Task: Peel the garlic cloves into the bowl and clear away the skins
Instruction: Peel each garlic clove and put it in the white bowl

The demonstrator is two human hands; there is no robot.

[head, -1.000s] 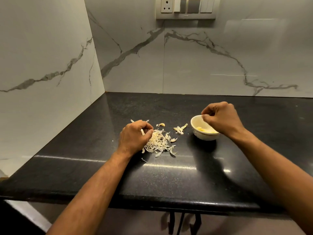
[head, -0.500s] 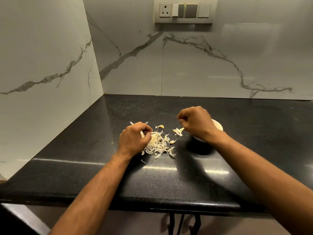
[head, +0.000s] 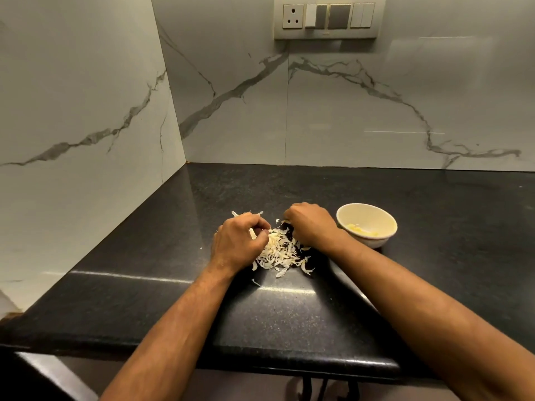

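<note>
A heap of pale garlic skins lies on the black counter. My left hand rests at the heap's left edge, its fingers curled round a pale strip of skin. My right hand is at the heap's back right, knuckles up and fingers curled down over a small cluster of skins, with a pale bit showing at its fingertips. What lies under that palm is hidden. The cream bowl stands just right of my right hand. Yellowish peeled cloves lie in it.
Marble walls close off the counter at the left and the back, meeting in a corner. A switch panel is on the back wall. The counter's front edge runs below my forearms. A few skin scraps lie behind my left hand.
My right hand has moved left from over the bowl to the skins at the heap's back right, uncovering the bowl. My left hand has stayed at the heap.
</note>
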